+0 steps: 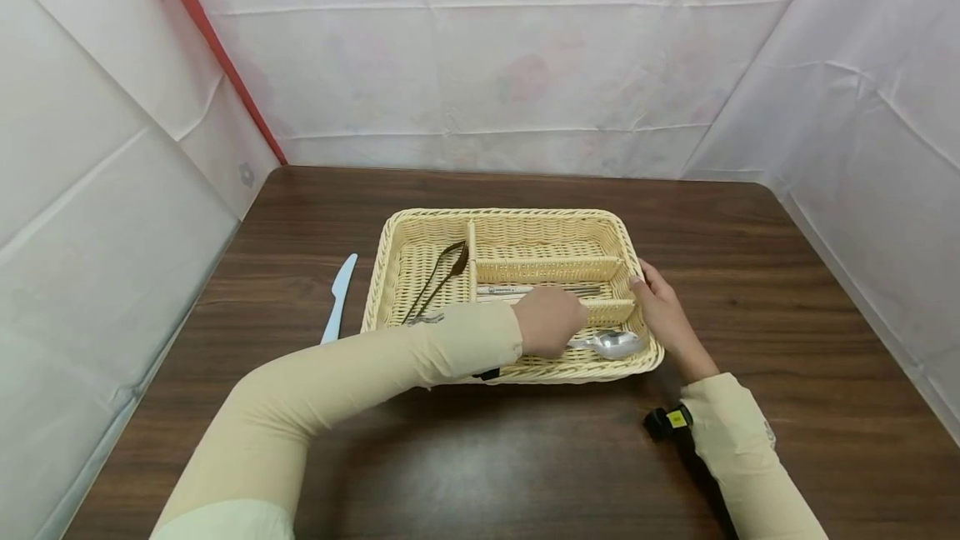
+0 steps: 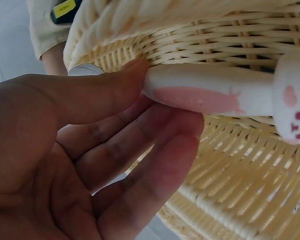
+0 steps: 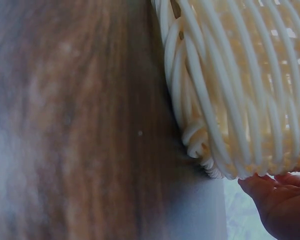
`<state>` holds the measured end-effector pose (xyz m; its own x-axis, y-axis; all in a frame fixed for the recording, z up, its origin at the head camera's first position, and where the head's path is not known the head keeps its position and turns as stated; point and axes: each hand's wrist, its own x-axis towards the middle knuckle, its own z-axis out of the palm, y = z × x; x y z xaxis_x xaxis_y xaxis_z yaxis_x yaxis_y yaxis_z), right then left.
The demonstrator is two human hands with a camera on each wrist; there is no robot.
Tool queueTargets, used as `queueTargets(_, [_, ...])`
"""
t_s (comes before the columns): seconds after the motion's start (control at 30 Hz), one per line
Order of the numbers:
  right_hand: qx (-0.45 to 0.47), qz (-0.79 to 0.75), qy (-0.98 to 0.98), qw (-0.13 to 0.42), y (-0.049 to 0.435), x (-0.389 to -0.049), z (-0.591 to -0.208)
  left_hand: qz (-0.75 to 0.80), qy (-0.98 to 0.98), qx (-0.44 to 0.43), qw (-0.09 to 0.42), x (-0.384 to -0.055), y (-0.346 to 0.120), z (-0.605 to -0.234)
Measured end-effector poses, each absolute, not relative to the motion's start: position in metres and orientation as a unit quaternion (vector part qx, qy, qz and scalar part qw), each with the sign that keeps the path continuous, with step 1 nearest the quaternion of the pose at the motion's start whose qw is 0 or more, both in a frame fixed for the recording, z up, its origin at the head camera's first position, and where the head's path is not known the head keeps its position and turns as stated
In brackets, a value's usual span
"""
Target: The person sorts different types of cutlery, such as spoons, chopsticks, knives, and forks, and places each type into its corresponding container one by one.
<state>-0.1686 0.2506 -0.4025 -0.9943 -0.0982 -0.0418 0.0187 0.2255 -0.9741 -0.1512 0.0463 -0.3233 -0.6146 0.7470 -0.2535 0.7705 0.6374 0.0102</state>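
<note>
A cream woven basket [image 1: 382, 273] with dividers stands on the table. In its front compartment is a spoon with a shiny metal bowl [image 1: 617, 345]. My left hand [image 1: 551, 321] reaches across and pinches the spoon's white and pink handle [image 2: 200, 92] between thumb and fingers. That handle ends in an animal-face knob [image 2: 293, 97]. At the basket's right side, my right hand [image 1: 663, 312] grips the rim, thumb on the inside edge. The right wrist view shows that hand [image 3: 285, 202] against the woven wall [image 3: 240, 90], its fingers partly hidden.
Dark tongs [image 1: 442, 277] lie in the basket's left compartment. Chopsticks [image 1: 502, 291] lie in the middle one. A light blue plastic knife [image 1: 340, 298] is on the brown table [image 1: 465, 465], left of the basket. White sheeting [image 1: 510, 65] surrounds the table at the back and sides.
</note>
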Motion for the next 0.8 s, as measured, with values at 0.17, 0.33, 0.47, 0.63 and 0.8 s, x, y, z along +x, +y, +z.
queueTargets(0.17, [-0.028,-0.628,0.777,0.045,0.251,-0.169,-0.404,-0.076,0.895,0.42,0.133,-0.151,0.052,-0.328])
queueTargets(0.33, [-0.027,-0.629,0.776,0.047,0.252,-0.169,-0.404,-0.092,0.891,0.42,0.144,-0.151,0.056,-0.33])
queueTargets(0.47, [-0.026,-0.628,0.776,0.05,0.253,-0.17,-0.404,-0.095,0.891,0.411,0.166,-0.152,0.059,-0.331])
queueTargets(0.63, [-0.025,-0.631,0.774,0.05,0.253,-0.171,-0.404,-0.114,0.888,0.409,0.175,-0.153,0.064,-0.338])
queueTargets(0.8, [-0.024,-0.632,0.773,0.054,0.253,-0.17,-0.404,-0.149,0.875,0.428,0.169,-0.152,0.071,-0.34])
